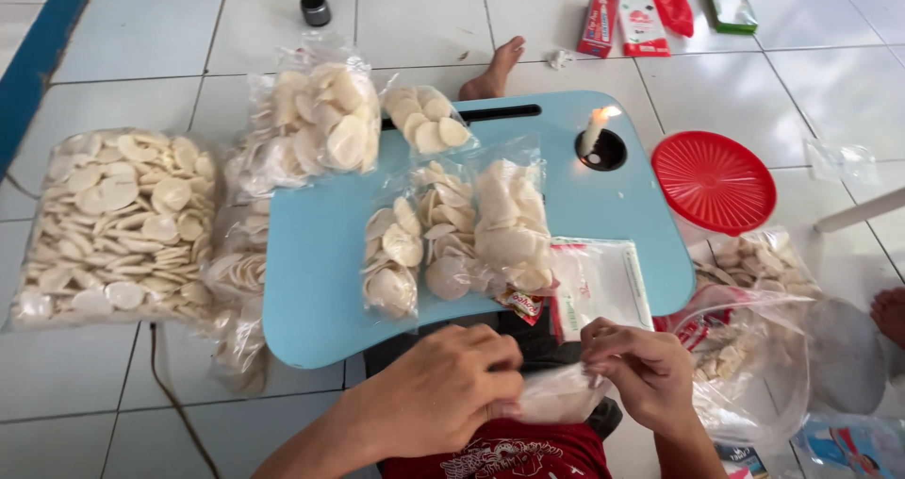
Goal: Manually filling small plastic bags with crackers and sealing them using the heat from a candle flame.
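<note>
Both my hands hold a small clear plastic bag low in the view, near my lap. My left hand grips its left side with fingers closed. My right hand pinches its right top edge. Just beyond them a light blue lap table carries several filled bags of pale round crackers and a stack of empty plastic bags. A lit candle stands in the table's round cup hole.
A big bag of crackers lies on the tiled floor at left, more bags beside it. A red round lid and an open bag of crackers sit at right. Small boxes lie far back. A foot shows behind the table.
</note>
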